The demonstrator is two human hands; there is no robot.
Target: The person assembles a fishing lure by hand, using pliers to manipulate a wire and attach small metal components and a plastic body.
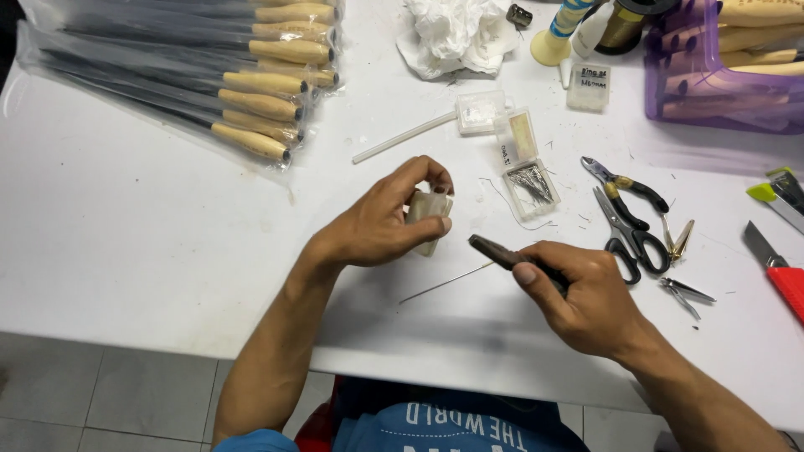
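A: Nearest the lens, lower middle of the frame: a blue shirt, then two bare forearms reaching up onto the white table.

B: Starting at the left?

A: Upper left, a stack of bagged tools with pale wooden handles is lying in clear sleeves. Moving right, the left hand is sitting at frame centre, fingers curling shut around a small clear plastic box, thumb and fingertips pinching it just off the table.

B: And the other one?

A: The right hand, lower right of centre, is gripping a dark slim tool, fingers closing round its handle, tip pointing toward the box. A thin wire is running down-left from that tip. Whether the tool is clamping the wire, I cannot tell.

B: Around them?

A: Above the hands, a white tube and an open clear case of pins. Crumpled white paper is sitting at top centre. Right of the case, pliers and black-handled scissors are lying together, with small tweezers below them. Upper right, a purple bin; far right edge, a red-handled knife.
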